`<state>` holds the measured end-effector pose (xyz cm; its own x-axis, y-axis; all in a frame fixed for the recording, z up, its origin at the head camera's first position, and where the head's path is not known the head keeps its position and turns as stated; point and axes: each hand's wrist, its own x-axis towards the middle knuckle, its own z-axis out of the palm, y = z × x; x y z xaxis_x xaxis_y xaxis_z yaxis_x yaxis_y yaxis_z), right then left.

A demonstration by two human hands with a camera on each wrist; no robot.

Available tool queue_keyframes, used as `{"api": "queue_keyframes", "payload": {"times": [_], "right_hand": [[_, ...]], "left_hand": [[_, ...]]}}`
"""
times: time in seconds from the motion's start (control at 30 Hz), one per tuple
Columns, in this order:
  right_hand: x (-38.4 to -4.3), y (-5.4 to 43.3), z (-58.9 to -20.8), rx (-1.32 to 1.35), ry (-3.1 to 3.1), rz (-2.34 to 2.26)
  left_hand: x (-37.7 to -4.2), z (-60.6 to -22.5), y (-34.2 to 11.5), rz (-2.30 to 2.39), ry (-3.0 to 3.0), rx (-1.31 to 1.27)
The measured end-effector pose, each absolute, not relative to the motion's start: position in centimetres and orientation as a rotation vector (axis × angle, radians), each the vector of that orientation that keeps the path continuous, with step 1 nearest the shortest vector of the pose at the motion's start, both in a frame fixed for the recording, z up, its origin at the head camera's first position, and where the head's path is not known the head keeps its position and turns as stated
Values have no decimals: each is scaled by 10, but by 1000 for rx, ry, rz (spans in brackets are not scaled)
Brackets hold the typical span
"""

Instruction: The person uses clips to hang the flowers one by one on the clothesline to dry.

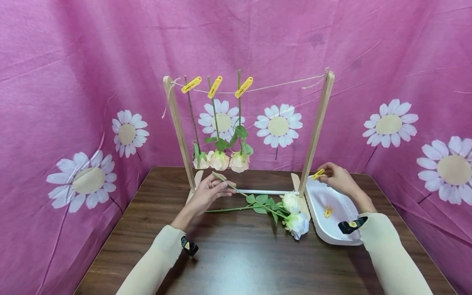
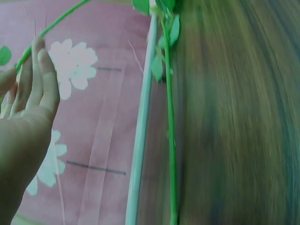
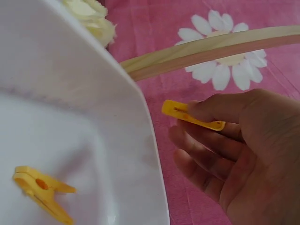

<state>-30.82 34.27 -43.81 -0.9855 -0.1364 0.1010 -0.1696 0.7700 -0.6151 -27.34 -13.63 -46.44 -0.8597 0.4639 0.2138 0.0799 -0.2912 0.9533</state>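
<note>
Pinching: left hand (image 1: 211, 190), its grip on a slim green stem (image 2: 61, 19) near the cut end, above the table (image 1: 228, 258).
Stem: leafy lower down, slanting rightward to two white blooms (image 1: 296, 224) tinged green, at the rack's (image 1: 315, 135) right foot; which bloom is its own, I cannot tell.
Right hand (image 1: 338, 179): grip pinching a yellow peg (image 3: 177, 110) by the rim of the white tub (image 1: 344, 209).
String (image 1: 284, 84): three peach roses (image 1: 239, 162) clipped on, blooms hanging down.

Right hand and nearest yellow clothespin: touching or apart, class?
Touching: the right wrist view shows the right hand pinching the clothespin between thumb and fingers.
</note>
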Motion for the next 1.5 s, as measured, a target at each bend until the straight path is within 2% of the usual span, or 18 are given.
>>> {"api": "queue_keyframes", "payload": {"times": [0.27,0.6,1.03,1.5], "right_hand": [[-300,339,-421,327,-2783,1028],[-294,322,-400,232,-2564,1115],[-286,307,-367,190,-2141,1406],[-269,265,-320,417,-1672,1628]], "left_hand": [[-271,-450,-112,2361,1721,576],[-271,-431,-84,2403,1550,836],[-264,-391,-47,2446,1529,801],[-268,-352,-21,2482,1586,849]]}}
